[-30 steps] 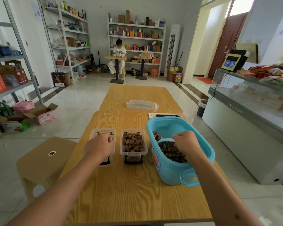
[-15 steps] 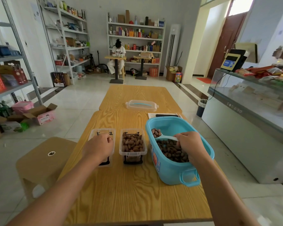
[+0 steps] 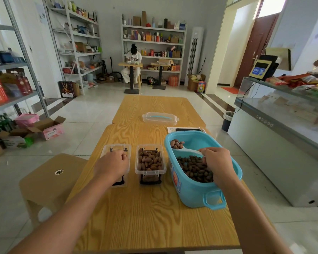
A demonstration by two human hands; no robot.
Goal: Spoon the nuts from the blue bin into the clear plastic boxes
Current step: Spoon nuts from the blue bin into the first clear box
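Note:
The blue bin (image 3: 195,194) sits at the right of the wooden table (image 3: 145,213), with dark brown nuts (image 3: 193,166) heaped in its near half. My right hand (image 3: 216,162) grips the handle of a white spoon (image 3: 186,149) inside the bin; its bowl carries a few nuts, lifted above the heap. Two clear plastic boxes stand side by side left of the bin. The right box (image 3: 150,163) is nearly full of nuts. My left hand (image 3: 111,165) rests with curled fingers on the left box (image 3: 116,149), hiding most of its inside.
A clear lid with a blue handle (image 3: 160,118) lies farther back on the table, papers and a dark tablet (image 3: 186,129) behind the bin. A wooden stool (image 3: 50,177) stands left, a glass counter (image 3: 283,136) right. A person sits at a far table.
My right hand has drawn the spoon up out of the heap toward the bin's far left corner, now loaded with a few nuts. My left hand has stayed on the left box.

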